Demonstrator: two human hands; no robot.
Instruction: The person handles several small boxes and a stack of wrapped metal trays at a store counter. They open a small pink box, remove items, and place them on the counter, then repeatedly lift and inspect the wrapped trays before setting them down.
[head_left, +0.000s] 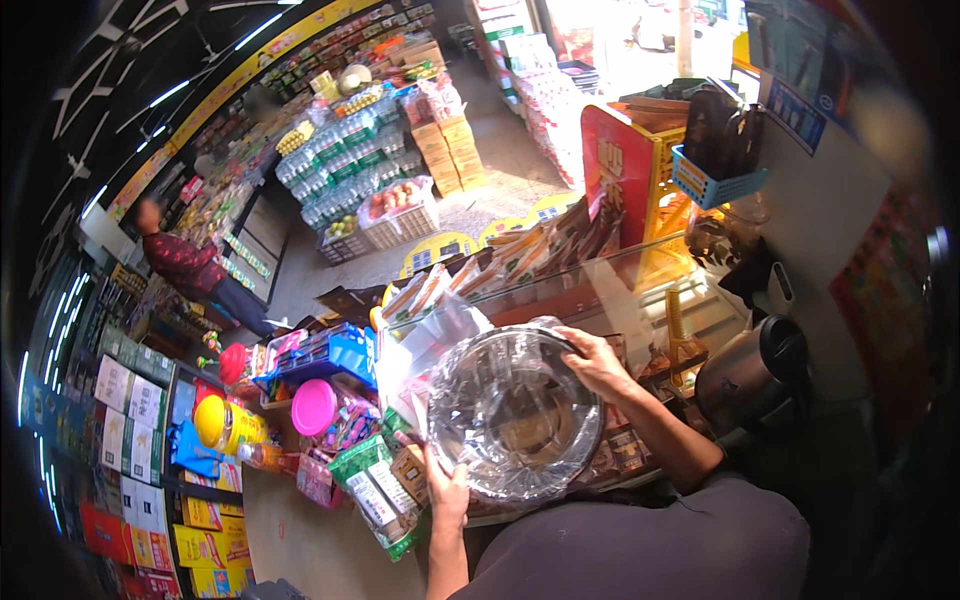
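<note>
A large round, dark-rimmed item wrapped in crinkled clear plastic (517, 412) is held up in front of my body, above a glass-topped counter (577, 281). What lies under the plastic is hard to make out because of glare. My left hand (448, 487) grips its lower left edge, while my right hand (598, 364) holds the upper right rim. Beside my left hand lies a green and clear packaged food bag (379, 499). A stainless-steel kettle (746, 371) stands to the right of my right forearm.
Left on the counter are a pink-lidded jar (315, 407), a yellow-lidded jar (225, 424) and a blue box (330, 356). Packaged goods (510, 259) line the counter's far edge. A blue basket (716, 180) sits at right. Beyond, a person (187, 262) stands near shelves.
</note>
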